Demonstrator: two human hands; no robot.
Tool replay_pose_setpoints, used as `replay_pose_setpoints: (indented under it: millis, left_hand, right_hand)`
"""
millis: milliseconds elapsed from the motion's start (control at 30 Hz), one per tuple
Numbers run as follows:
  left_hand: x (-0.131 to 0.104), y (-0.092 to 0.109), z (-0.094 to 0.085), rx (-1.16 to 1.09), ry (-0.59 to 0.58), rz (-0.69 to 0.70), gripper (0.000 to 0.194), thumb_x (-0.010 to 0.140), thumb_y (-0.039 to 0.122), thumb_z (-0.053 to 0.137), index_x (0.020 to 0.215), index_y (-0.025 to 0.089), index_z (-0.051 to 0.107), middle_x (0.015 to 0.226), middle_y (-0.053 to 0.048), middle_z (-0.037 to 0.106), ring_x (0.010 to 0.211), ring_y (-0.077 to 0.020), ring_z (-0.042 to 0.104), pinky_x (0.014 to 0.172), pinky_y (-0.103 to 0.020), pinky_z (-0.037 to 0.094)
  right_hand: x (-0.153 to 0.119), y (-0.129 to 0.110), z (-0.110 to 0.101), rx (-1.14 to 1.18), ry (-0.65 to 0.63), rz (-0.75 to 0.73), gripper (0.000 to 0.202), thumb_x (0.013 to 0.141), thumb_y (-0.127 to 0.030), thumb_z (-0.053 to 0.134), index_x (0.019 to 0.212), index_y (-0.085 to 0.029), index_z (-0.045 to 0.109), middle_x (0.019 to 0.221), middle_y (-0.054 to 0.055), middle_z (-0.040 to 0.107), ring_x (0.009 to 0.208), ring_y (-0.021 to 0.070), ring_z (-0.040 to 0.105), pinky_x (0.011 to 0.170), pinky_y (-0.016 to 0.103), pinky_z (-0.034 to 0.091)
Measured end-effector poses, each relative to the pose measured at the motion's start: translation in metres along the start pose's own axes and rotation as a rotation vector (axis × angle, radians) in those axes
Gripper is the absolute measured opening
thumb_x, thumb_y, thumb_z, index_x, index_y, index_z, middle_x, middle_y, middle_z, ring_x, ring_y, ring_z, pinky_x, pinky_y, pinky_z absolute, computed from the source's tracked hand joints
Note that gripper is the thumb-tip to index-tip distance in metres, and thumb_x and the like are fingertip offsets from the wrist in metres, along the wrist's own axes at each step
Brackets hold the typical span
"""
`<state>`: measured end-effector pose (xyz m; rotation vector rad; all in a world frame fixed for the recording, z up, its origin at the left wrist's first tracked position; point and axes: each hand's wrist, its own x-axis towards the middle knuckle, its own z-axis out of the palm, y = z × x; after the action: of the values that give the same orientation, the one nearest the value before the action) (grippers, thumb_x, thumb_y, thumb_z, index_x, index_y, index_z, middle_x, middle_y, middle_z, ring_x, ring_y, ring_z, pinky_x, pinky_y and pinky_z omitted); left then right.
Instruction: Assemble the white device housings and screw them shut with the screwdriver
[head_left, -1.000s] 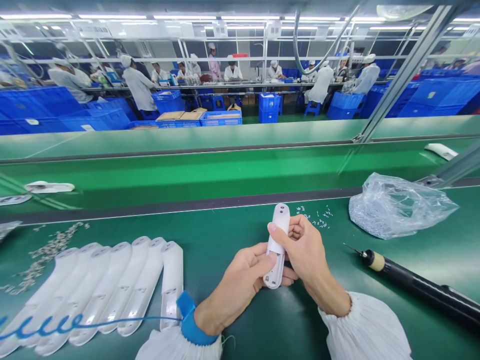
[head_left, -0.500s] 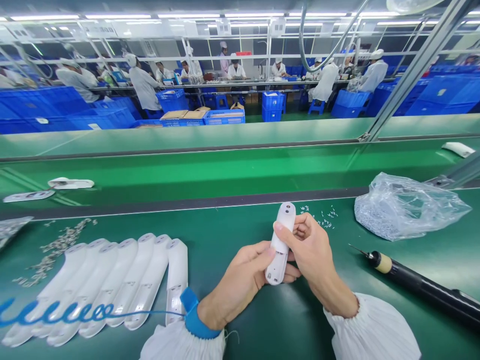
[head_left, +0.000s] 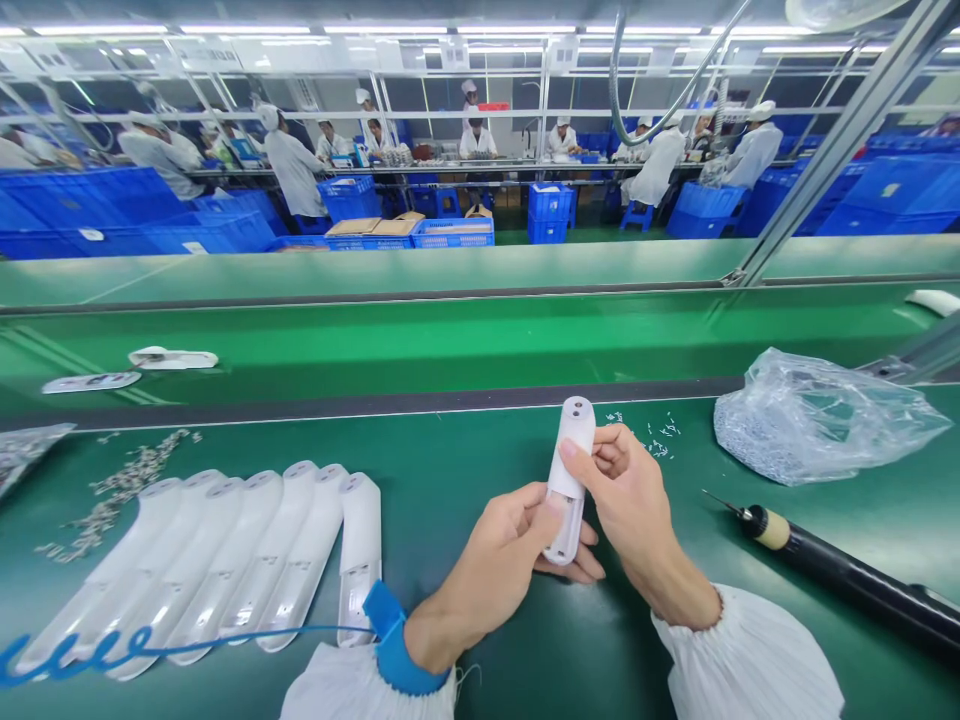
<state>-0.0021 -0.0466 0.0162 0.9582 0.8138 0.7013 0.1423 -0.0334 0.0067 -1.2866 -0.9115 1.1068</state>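
Note:
Between my hands, a white elongated plastic housing (head_left: 571, 470) is held nearly upright, with two dark round holes at its top end and an open recess in its lower part. My left hand (head_left: 506, 550) grips the lower end, thumb over the recess edge and fingers behind. Around the upper part, my right hand (head_left: 626, 500) is closed, its thumb pressed on the front. A blue wrist strap (head_left: 401, 640) with a coiled cord circles my left wrist. Left of it lies a single similar housing (head_left: 361, 540), beside a row of several more housings (head_left: 247, 560).
An electric screwdriver (head_left: 840, 565) lies at right, below a clear plastic bag (head_left: 817, 420) of small parts. Tiny white pieces (head_left: 664, 432) are scattered behind my right hand; small metal parts (head_left: 127, 490) lie at far left. Beyond the table edge runs a green conveyor belt (head_left: 450, 345) carrying white shells (head_left: 172, 358).
The housing's lower front looks different: a flat end face with small openings showed before, now a hollow recess shows. My left thumb has shifted up slightly. White shells on the belt have moved right.

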Motion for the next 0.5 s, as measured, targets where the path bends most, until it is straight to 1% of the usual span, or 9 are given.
replay_pose_setpoints:
  millis: [67, 100, 200, 267, 333, 367, 433, 467, 500]
  left_hand:
    - [-0.001, 0.001, -0.001, -0.039, -0.017, -0.018, 0.051, 0.101, 0.05, 0.043, 0.095, 0.007, 0.07, 0.082, -0.015, 0.073, 0.075, -0.0225, 0.071, 0.08, -0.039, 0.057]
    - [-0.001, 0.002, -0.002, -0.06, -0.021, -0.015, 0.05, 0.102, 0.049, 0.043, 0.097, 0.007, 0.071, 0.087, -0.016, 0.074, 0.078, -0.0227, 0.071, 0.083, -0.04, 0.057]
    - [-0.002, 0.006, -0.002, -0.101, -0.036, -0.001, 0.034, 0.096, 0.039, 0.06, 0.109, 0.009, 0.068, 0.105, -0.016, 0.072, 0.087, -0.023, 0.071, 0.088, -0.041, 0.056]
    - [-0.002, 0.008, -0.001, -0.107, -0.025, 0.0, 0.031, 0.091, 0.033, 0.069, 0.111, 0.009, 0.067, 0.104, -0.015, 0.072, 0.086, -0.0217, 0.07, 0.087, -0.038, 0.056]
    - [-0.002, 0.008, -0.002, -0.149, -0.016, 0.003, 0.034, 0.093, 0.037, 0.066, 0.11, 0.008, 0.068, 0.098, -0.014, 0.072, 0.082, -0.02, 0.069, 0.085, -0.036, 0.055]
    - [-0.003, 0.008, -0.002, -0.19, -0.024, 0.002, 0.038, 0.096, 0.042, 0.06, 0.109, 0.008, 0.069, 0.096, -0.015, 0.071, 0.08, -0.0189, 0.067, 0.083, -0.035, 0.055]
    - [-0.003, 0.009, -0.004, -0.278, -0.078, -0.017, 0.051, 0.099, 0.052, 0.049, 0.107, 0.007, 0.07, 0.096, -0.015, 0.069, 0.072, -0.0162, 0.063, 0.074, -0.032, 0.054]
    - [-0.004, 0.009, -0.005, -0.304, -0.104, -0.033, 0.054, 0.099, 0.056, 0.046, 0.104, 0.007, 0.07, 0.095, -0.015, 0.067, 0.068, -0.0148, 0.061, 0.07, -0.031, 0.053]
    - [-0.003, 0.009, -0.006, -0.307, -0.116, -0.044, 0.055, 0.097, 0.058, 0.047, 0.1, 0.008, 0.07, 0.093, -0.013, 0.066, 0.065, -0.0137, 0.059, 0.065, -0.03, 0.051]
  right_hand:
    - [0.0, -0.001, 0.0, 0.006, 0.001, 0.007, 0.038, 0.076, -0.051, 0.08, 0.089, -0.021, 0.06, 0.081, 0.001, 0.069, 0.073, 0.0134, 0.063, 0.067, 0.026, 0.05]
    - [0.0, -0.001, 0.0, 0.007, -0.003, 0.01, 0.038, 0.077, -0.052, 0.079, 0.09, -0.021, 0.061, 0.081, 0.001, 0.069, 0.073, 0.0132, 0.062, 0.067, 0.026, 0.05]
    - [0.0, -0.001, 0.0, 0.012, -0.003, 0.008, 0.038, 0.077, -0.051, 0.08, 0.091, -0.021, 0.061, 0.083, 0.002, 0.07, 0.075, 0.0134, 0.063, 0.067, 0.026, 0.051]
    - [0.0, -0.001, 0.0, 0.015, 0.001, 0.015, 0.039, 0.076, -0.051, 0.081, 0.092, -0.021, 0.061, 0.085, 0.003, 0.07, 0.077, 0.0139, 0.064, 0.066, 0.025, 0.051]
    - [-0.001, -0.002, 0.0, 0.054, -0.022, 0.045, 0.039, 0.076, -0.05, 0.081, 0.094, -0.021, 0.062, 0.082, 0.002, 0.068, 0.071, 0.012, 0.061, 0.06, 0.023, 0.049]
    - [-0.002, -0.004, 0.0, 0.099, -0.066, 0.073, 0.038, 0.078, -0.051, 0.079, 0.095, -0.021, 0.062, 0.078, 0.0, 0.066, 0.064, 0.01, 0.057, 0.055, 0.022, 0.046]
    - [-0.005, -0.008, 0.0, 0.204, -0.225, 0.154, 0.036, 0.084, -0.053, 0.072, 0.099, -0.021, 0.064, 0.067, -0.003, 0.058, 0.051, 0.0068, 0.046, 0.049, 0.021, 0.04]
    - [-0.006, -0.01, 0.0, 0.243, -0.318, 0.198, 0.038, 0.087, -0.055, 0.067, 0.102, -0.021, 0.065, 0.063, -0.004, 0.055, 0.048, 0.0069, 0.043, 0.048, 0.023, 0.039]
    - [-0.007, -0.012, 0.001, 0.259, -0.396, 0.234, 0.04, 0.09, -0.057, 0.062, 0.106, -0.021, 0.066, 0.062, -0.003, 0.054, 0.047, 0.008, 0.044, 0.048, 0.024, 0.041]
